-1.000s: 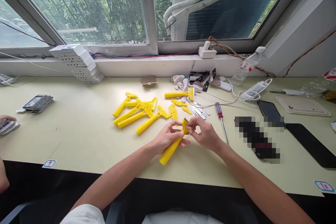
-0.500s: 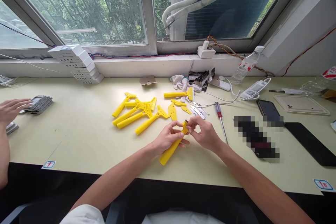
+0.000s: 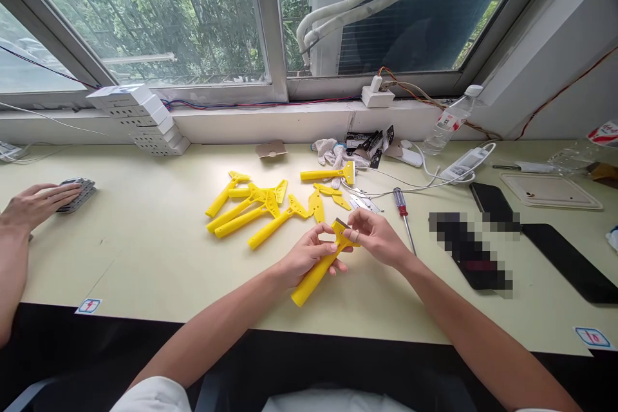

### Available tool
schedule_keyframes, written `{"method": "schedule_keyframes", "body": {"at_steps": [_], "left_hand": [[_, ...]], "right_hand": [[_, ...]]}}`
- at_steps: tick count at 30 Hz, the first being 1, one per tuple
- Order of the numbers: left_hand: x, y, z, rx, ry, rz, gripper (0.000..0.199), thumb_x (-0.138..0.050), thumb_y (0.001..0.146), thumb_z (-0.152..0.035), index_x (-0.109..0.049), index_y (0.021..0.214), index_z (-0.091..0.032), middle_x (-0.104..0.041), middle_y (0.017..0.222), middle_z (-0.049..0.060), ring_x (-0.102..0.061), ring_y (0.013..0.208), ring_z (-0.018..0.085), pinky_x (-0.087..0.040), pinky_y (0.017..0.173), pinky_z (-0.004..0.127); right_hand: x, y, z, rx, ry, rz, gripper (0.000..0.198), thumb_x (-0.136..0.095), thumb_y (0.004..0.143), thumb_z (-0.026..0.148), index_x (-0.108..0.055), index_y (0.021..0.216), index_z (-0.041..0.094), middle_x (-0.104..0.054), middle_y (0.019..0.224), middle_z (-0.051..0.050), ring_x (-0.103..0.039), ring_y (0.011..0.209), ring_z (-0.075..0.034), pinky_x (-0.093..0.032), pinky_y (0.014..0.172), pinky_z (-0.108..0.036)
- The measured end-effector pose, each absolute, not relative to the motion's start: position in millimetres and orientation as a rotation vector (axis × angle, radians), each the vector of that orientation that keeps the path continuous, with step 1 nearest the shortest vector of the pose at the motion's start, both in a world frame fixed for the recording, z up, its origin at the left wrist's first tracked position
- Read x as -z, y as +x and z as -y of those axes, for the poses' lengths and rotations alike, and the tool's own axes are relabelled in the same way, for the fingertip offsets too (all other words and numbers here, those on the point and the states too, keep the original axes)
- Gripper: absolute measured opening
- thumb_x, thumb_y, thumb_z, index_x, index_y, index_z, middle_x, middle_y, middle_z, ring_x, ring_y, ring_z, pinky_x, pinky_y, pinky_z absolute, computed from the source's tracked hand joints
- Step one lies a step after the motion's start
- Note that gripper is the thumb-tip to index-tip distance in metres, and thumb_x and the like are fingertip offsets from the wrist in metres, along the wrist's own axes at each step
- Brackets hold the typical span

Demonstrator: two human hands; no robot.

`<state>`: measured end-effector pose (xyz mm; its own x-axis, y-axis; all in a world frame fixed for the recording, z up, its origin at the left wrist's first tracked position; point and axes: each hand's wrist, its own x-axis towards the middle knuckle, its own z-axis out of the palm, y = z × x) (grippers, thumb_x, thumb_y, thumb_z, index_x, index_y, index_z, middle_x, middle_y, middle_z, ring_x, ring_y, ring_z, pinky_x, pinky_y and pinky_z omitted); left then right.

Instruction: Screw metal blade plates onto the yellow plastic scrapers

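Over the front of the table I hold a yellow scraper [image 3: 311,282], its handle slanting down toward me. My left hand [image 3: 304,256] is closed round it just below the head. My right hand [image 3: 379,239] pinches at the right side of the head, where a dark blade edge shows at the top. Whether a small part is under those fingertips, I cannot tell. Beyond my hands lie several yellow scraper handles [image 3: 239,222] and a few small yellow plates [image 3: 316,206]. A scraper with a metal blade [image 3: 321,175] lies behind them. Loose blades [image 3: 363,201] rest near my right fingers, left of a screwdriver [image 3: 402,207].
At the left another person's hand [image 3: 41,206] covers a stack of grey pieces [image 3: 80,196]. White boxes [image 3: 145,116] are stacked by the window. A glove [image 3: 331,151], a bottle [image 3: 449,122], a power strip [image 3: 466,164] and a phone [image 3: 490,203] occupy the back and right.
My scraper's head has turned, showing more of its face and blade edge. My right fingers have shifted slightly down its right side. The other person's hand has moved right onto the grey stack.
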<state>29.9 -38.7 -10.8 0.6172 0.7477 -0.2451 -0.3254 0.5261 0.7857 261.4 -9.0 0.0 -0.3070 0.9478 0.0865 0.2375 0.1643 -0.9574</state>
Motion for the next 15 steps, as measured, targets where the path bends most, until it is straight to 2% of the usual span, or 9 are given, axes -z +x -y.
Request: {"method": "schedule_keyframes", "body": {"at_steps": [2, 4, 6, 8, 11, 13, 15], "left_hand": [[12, 31, 38, -0.694, 0.723, -0.611, 0.060, -0.090, 0.085, -0.037, -0.044, 0.120, -0.024, -0.078, 0.121, 0.019, -0.082, 0.075, 0.023, -0.058, 0.064, 0.025], [11, 30, 38, -0.688, 0.702, -0.610, 0.058, -0.088, 0.086, -0.034, -0.043, 0.121, -0.024, -0.078, 0.123, 0.019, -0.082, 0.076, 0.022, -0.059, 0.065, 0.025], [10, 29, 38, -0.674, 0.700, -0.614, 0.056, -0.086, 0.088, -0.034, -0.043, 0.122, -0.024, -0.077, 0.125, 0.020, -0.082, 0.076, 0.023, -0.060, 0.063, 0.026], [8, 28, 38, -0.660, 0.707, -0.626, 0.055, -0.085, 0.089, -0.035, -0.043, 0.123, -0.025, -0.076, 0.129, 0.021, -0.082, 0.077, 0.024, -0.061, 0.061, 0.027], [6, 26, 38, -0.641, 0.719, -0.643, 0.053, -0.083, 0.090, -0.036, -0.043, 0.124, -0.024, -0.074, 0.133, 0.023, -0.082, 0.079, 0.025, -0.062, 0.057, 0.027], [8, 26, 37, -0.642, 0.728, -0.654, 0.051, -0.081, 0.091, -0.036, -0.044, 0.124, -0.024, -0.074, 0.134, 0.023, -0.082, 0.078, 0.025, -0.060, 0.054, 0.026], [10, 26, 36, -0.650, 0.736, -0.667, 0.049, -0.079, 0.092, -0.035, -0.043, 0.124, -0.023, -0.075, 0.132, 0.023, -0.082, 0.075, 0.025, -0.059, 0.051, 0.025]], "right_hand": [[-3, 279, -2, -0.949, -1.300, 1.688, 0.034, -0.069, 0.096, 0.056, -0.064, 0.093, 0.023, -0.066, 0.085, -0.004, -0.062, 0.076, -0.020, -0.052, 0.068, -0.035], [-3, 304, -15, -0.525, -1.611, 1.645, 0.032, -0.067, 0.095, 0.054, -0.065, 0.096, 0.023, -0.069, 0.087, -0.006, -0.063, 0.079, -0.024, -0.051, 0.075, -0.038], [1, 332, -27, -0.242, -1.971, 1.572, 0.039, -0.069, 0.091, 0.055, -0.065, 0.111, 0.023, -0.072, 0.100, -0.012, -0.066, 0.090, -0.031, -0.050, 0.081, -0.043], [8, 354, -36, -0.294, -2.178, 1.498, 0.051, -0.074, 0.084, 0.057, -0.065, 0.119, 0.022, -0.072, 0.108, -0.017, -0.066, 0.101, -0.038, -0.049, 0.085, -0.048], [15, 371, -43, -0.561, -2.116, 1.345, 0.039, -0.084, 0.068, 0.045, -0.069, 0.096, 0.022, -0.072, 0.094, -0.016, -0.065, 0.103, -0.040, -0.046, 0.085, -0.046], [13, 373, -44, -0.701, -1.986, 1.290, 0.025, -0.081, 0.065, 0.038, -0.067, 0.079, 0.022, -0.068, 0.079, -0.013, -0.064, 0.089, -0.034, -0.045, 0.075, -0.041], [6, 373, -44, -0.824, -1.849, 1.271, 0.023, -0.074, 0.068, 0.040, -0.068, 0.080, 0.022, -0.066, 0.072, -0.009, -0.057, 0.069, -0.025, -0.041, 0.062, -0.036]]}}
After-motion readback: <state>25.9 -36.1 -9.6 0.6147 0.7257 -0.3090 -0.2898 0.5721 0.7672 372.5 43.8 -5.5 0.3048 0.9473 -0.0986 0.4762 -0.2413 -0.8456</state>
